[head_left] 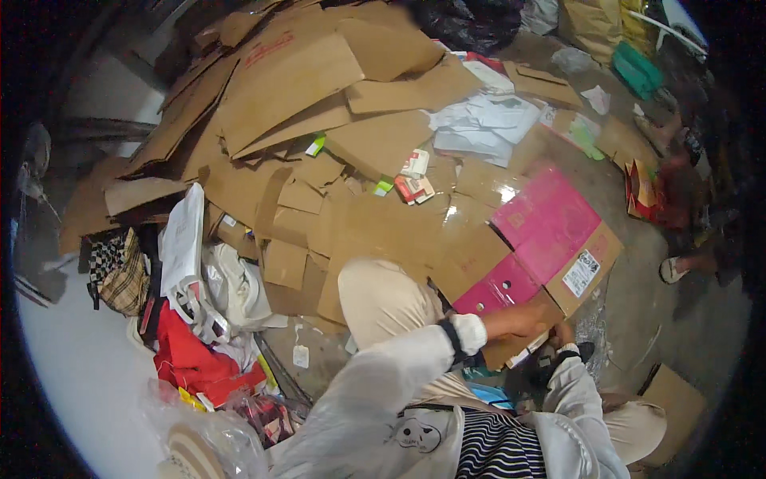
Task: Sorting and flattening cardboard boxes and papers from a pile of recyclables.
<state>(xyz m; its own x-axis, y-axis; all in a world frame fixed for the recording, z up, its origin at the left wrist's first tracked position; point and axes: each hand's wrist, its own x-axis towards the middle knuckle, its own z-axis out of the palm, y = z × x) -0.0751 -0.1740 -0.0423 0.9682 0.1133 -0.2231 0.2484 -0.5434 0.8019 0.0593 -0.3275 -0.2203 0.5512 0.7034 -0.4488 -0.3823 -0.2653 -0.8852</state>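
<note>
- Left hand (523, 319) grasps near edge of flattened pink-and-brown cardboard box (542, 239).
- Right hand (563, 333) touches same edge; finger state indiscernible.
- Brown cardboard pile (303, 104) lies beyond.

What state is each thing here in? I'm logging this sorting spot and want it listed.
pink carton: flattened, lying open, both hands at its near edge.
left hand: gripping the carton's near flap.
right hand: on the same edge, mostly hidden.
cardboard heap: flattened sheets, piled loosely.
white papers: crumpled, on the heap.
red cloth: bunched up.
green crate: lying tilted.
</note>
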